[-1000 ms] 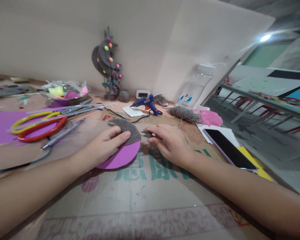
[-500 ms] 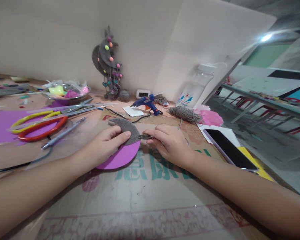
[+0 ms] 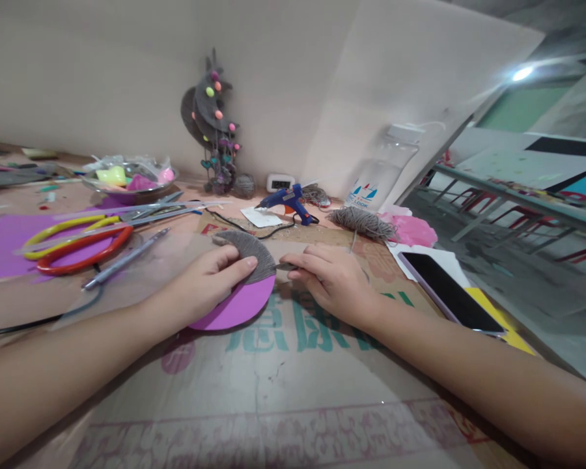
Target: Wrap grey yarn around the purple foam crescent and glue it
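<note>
A crescent piece (image 3: 260, 254) wrapped in grey yarn lies over a purple rounded sheet (image 3: 241, 306) in the middle of the cardboard. My left hand (image 3: 212, 280) is closed on the crescent, thumb on top and fingers behind its inner edge. To the right, my right hand (image 3: 334, 280) pinches a small dark-grey bit, apparently yarn, whose tip meets the crescent's right edge. A grey yarn bundle (image 3: 362, 223) lies behind my right hand, with a strand running down from it toward that hand.
Behind are a blue glue gun (image 3: 290, 202) on white paper, a small clock (image 3: 280, 182), a water bottle (image 3: 381, 169) and a hanging moon decoration (image 3: 215, 117). Scissors (image 3: 85, 251) and a bowl (image 3: 129, 185) stand left; a phone (image 3: 449, 292) lies right.
The dark bit at my right fingertips looks narrower and more bunched than before. Both hands keep nearly the same place, and the view has shifted very slightly.
</note>
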Demonstrator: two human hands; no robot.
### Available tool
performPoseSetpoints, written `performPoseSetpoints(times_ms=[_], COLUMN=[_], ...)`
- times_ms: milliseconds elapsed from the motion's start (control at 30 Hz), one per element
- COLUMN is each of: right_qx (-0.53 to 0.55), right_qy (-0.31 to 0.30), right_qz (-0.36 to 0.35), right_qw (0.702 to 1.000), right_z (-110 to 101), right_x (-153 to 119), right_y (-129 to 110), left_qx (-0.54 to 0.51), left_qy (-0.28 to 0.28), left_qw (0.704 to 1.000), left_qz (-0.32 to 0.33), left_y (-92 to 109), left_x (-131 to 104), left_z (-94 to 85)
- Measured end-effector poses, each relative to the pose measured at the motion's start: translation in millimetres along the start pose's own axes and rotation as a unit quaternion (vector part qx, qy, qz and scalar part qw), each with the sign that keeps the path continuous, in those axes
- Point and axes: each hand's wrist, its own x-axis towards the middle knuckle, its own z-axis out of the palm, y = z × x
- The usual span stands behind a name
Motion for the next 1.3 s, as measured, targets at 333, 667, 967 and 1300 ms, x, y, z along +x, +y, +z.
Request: performPoseSetpoints(times_ms=[333, 667, 967, 1300], right_qx=[-0.015, -0.036, -0.007, 0.001], right_qy=[-0.004, -0.015, -0.053, -0.037], right_qz=[-0.006, -0.018, 0.013, 0.011], right_qw=[1.000, 0.999, 0.998, 0.999], right_z=[1.8, 0.1, 0.4, 2.0], right_x=[-0.2, 1.7, 1.2, 0.1], right_y=[1.3, -2.6, -1.7, -0.9], left_qx=[0.023, 0.072, 0.050, 0.031], left_qy=[-0.002, -0.005, -0.016, -0.016], left_qw=[0.999, 0.996, 0.998, 0.999], left_qz=[0.023, 0.047, 0.036, 0.035], left_y=[-2.5, -2.9, -7.0, -5.7], left_x=[0.0, -1.2, -1.0, -0.2], left_z=[0.8, 0.6, 0.8, 1.6])
